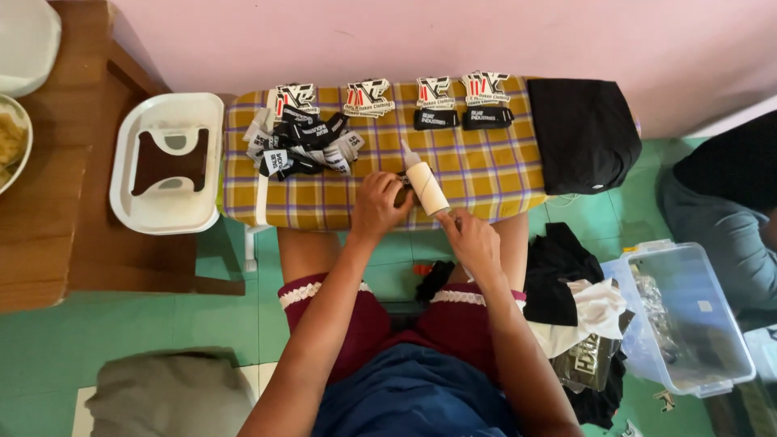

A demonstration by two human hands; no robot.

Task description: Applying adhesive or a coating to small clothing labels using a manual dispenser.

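Both forearms bare, extended fwd from near edge, converging toward centre. Left hand (pixel 379 206): palm down, fingers curled, knuckles up, wrist straight. Right hand (pixel 472 240): slightly nearer and to the right, fingers closed in a grip, thumb side facing far. Hands close together, not touching. Knees apart below.

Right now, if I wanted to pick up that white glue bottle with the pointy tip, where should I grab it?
Probably grab the white plastic glue bottle around its fat round middle, coming from its bottom end, as the right hand does. It lies tilted on the yellow checked cloth, thin nozzle pointing away; the left hand is close beside it.
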